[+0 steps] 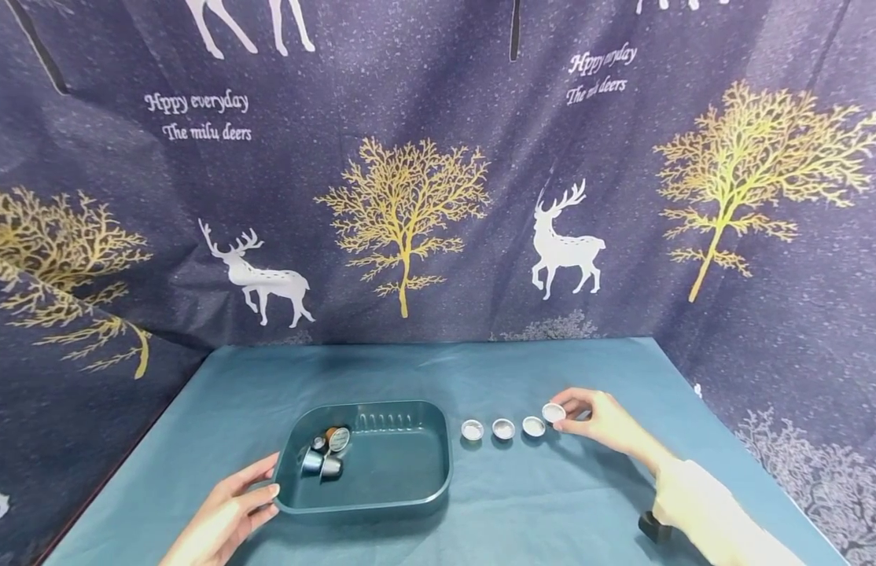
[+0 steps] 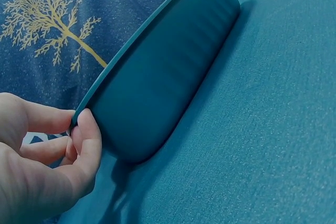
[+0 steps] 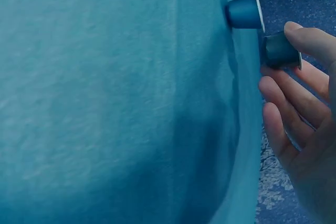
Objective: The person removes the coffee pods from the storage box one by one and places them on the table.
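Between thumb and fingers, my right hand (image 1: 604,423) pinches a coffee capsule (image 1: 553,413) with its pale lid up; the right wrist view shows its dark green side (image 3: 282,51). Just left of it, three more coffee capsules stand lid up in a row: the near one (image 1: 533,427), the middle one (image 1: 503,429) and the far-left one (image 1: 472,430). My left hand (image 1: 222,511) grips the rim of a dark teal tub (image 1: 367,509) at its left end, thumb and finger meeting over the edge (image 2: 86,100). Several capsules (image 1: 331,467) lie tumbled in the tub's left part.
A teal cloth (image 1: 537,503) covers the table. Behind it hangs a dark blue curtain (image 1: 452,306) printed with deer and golden trees. A small black object (image 1: 653,527) shows at my right wrist, below the light sleeve (image 1: 707,503).
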The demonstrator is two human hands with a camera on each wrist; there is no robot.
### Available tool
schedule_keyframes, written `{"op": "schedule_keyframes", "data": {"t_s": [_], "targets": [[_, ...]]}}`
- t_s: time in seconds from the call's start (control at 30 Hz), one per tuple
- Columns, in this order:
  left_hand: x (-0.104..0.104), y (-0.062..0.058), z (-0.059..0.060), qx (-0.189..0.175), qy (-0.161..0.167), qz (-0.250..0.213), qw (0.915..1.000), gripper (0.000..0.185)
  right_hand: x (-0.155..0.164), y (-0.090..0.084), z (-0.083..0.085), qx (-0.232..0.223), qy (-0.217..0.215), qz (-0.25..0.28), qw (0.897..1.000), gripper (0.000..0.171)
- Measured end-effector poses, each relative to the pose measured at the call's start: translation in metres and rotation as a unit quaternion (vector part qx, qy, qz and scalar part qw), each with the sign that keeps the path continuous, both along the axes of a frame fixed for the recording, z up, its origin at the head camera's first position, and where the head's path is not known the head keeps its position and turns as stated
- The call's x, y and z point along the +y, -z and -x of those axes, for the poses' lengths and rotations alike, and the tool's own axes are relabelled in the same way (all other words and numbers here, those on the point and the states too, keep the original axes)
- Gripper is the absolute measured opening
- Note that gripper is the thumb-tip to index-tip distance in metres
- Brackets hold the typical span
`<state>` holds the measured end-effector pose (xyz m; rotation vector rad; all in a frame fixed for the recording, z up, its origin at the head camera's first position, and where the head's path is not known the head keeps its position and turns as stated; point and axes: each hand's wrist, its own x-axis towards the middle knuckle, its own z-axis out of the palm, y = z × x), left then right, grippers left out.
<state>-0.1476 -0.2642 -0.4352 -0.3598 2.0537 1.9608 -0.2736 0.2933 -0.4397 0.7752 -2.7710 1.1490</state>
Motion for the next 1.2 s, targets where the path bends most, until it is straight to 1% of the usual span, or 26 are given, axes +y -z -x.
{"op": "schedule_keyframes", "data": {"t_s": [0.13,0.47,0.7,1.0,1.2], "targets": [[0.0,0.0,0.0,0.001,-0.001,0.006,1.0,0.073,0.003,0.005,-0.004,0.0,0.004,0.008,1.0,0.029],[-0.003,-0.001,0.001,-0.013,-0.003,0.004,0.9999,0.075,0.009,0.015,-0.008,0.011,0.006,0.013,1.0,0.028],[-0.003,0.0,0.002,-0.01,0.003,0.002,0.9999,0.075,0.012,0.021,-0.01,0.01,0.014,0.013,1.0,0.03],[-0.004,0.001,0.003,-0.018,0.004,-0.003,0.9998,0.074,0.013,0.022,-0.01,0.011,0.015,0.02,1.0,0.031],[-0.004,0.0,0.003,-0.02,0.0,-0.008,0.9998,0.075,0.014,0.023,-0.011,0.011,0.03,0.022,0.999,0.03]]}}
